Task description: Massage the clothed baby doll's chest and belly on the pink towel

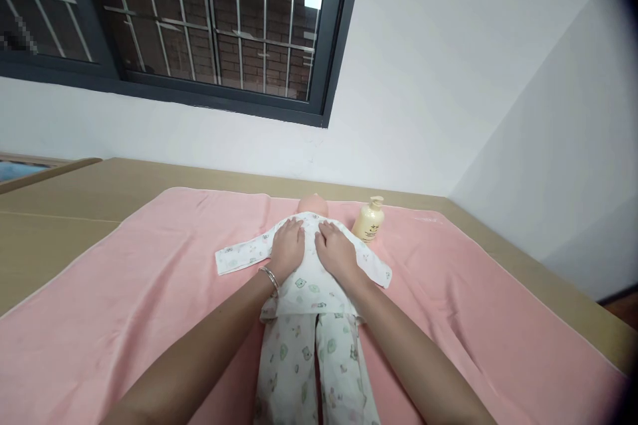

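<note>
The doll (312, 295) lies on a blanket (164, 299), left of a bottle (369, 220).

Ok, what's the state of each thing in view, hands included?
Left hand: palm down on the printed top
Right hand: palm down, also on it
Printed top: spread, sleeves out to both sides
Printed trousers: laid out, lower ends out of view
Doll: lying; only its head shows
Pump bottle: upright
Pink blanket: spread, slightly wrinkled
Bracelet: around the left wrist
Window: appears shut
</note>
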`<state>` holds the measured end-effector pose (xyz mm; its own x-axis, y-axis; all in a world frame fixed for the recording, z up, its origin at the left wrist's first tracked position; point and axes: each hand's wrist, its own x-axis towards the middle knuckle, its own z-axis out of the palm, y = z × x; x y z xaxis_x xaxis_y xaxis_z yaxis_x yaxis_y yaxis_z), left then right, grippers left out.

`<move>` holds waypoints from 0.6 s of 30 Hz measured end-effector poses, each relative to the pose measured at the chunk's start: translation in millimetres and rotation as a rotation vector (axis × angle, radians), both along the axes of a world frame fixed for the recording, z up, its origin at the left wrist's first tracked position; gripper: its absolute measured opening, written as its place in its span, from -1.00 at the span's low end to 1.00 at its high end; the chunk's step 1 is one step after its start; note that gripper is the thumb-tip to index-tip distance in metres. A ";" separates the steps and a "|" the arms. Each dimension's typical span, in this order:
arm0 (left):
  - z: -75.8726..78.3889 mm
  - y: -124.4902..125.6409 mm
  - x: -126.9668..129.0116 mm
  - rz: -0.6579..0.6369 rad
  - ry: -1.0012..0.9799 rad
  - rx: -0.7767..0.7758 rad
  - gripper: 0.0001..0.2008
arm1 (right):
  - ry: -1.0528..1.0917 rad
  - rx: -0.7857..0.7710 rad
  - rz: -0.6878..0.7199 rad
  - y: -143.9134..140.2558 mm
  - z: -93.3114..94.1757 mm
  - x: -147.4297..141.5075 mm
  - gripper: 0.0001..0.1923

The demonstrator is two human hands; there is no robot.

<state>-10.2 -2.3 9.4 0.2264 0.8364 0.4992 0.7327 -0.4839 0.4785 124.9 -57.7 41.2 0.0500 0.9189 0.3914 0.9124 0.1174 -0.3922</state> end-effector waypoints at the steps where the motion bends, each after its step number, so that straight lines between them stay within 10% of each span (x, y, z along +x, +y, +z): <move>1: -1.4 -0.2 0.6 0.000 -0.002 0.006 -0.56 | 0.018 0.003 0.012 5.0 -4.4 4.2 -0.57; 18: -2.3 -1.2 1.8 0.006 -0.039 0.024 -0.58 | 0.052 0.037 0.056 13.7 -18.3 12.3 -0.49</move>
